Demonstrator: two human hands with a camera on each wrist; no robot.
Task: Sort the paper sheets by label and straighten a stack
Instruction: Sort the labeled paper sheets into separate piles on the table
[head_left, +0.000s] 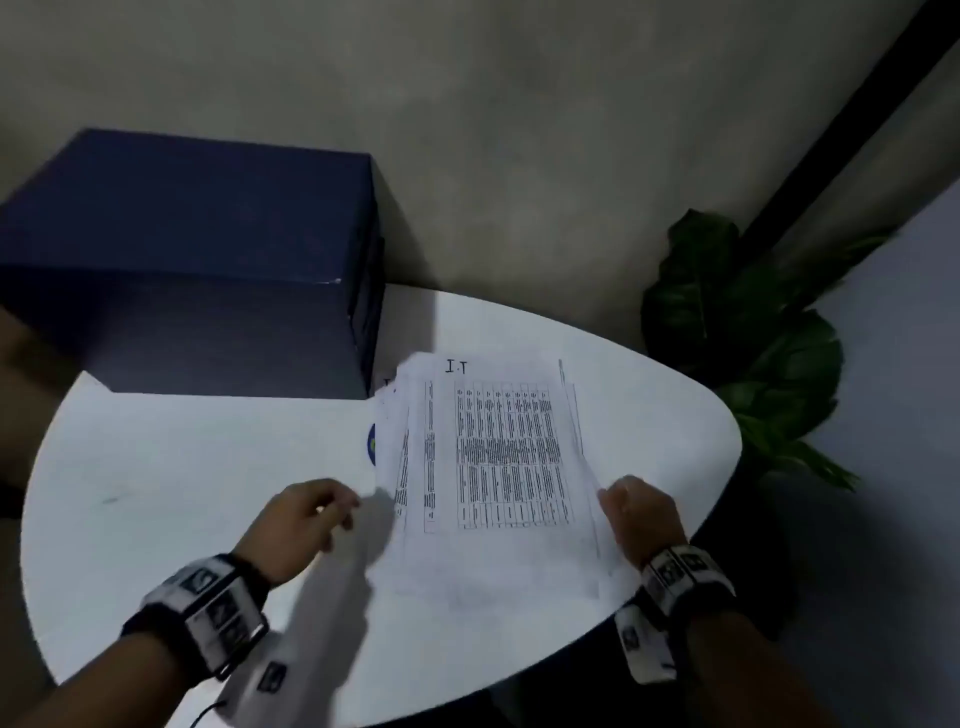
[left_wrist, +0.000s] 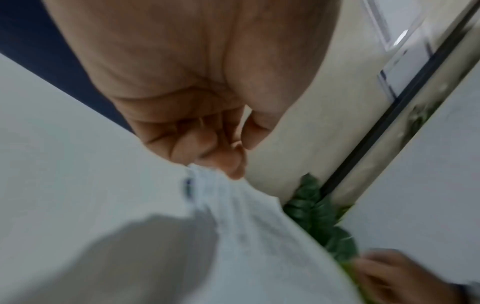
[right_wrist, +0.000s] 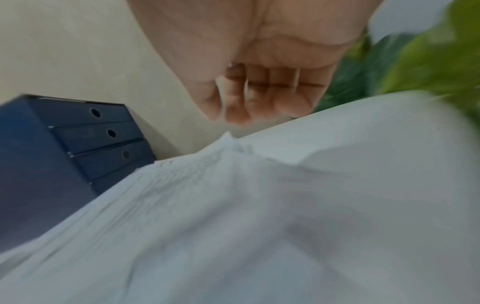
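A loose, fanned stack of printed paper sheets (head_left: 498, 457) lies on the white round table (head_left: 182, 467). Its top sheet carries a handwritten label "I.T" (head_left: 457, 367). A sheet with a blue round logo (head_left: 371, 444) peeks out on the stack's left. My left hand (head_left: 337, 512) is at the stack's left edge, fingers loosely curled. In the left wrist view its fingertips (left_wrist: 233, 164) meet the edge of the paper (left_wrist: 246, 226). My right hand (head_left: 610, 493) is at the right edge. In the right wrist view its curled fingers (right_wrist: 233, 115) hover just above the sheets (right_wrist: 233, 205), holding nothing.
A dark blue box (head_left: 197, 260) with drawer fronts (right_wrist: 103, 133) stands at the table's back left, close to the stack's far corner. A green plant (head_left: 753, 338) is beyond the table's right rim, against the wall. Bare tabletop lies left of the stack.
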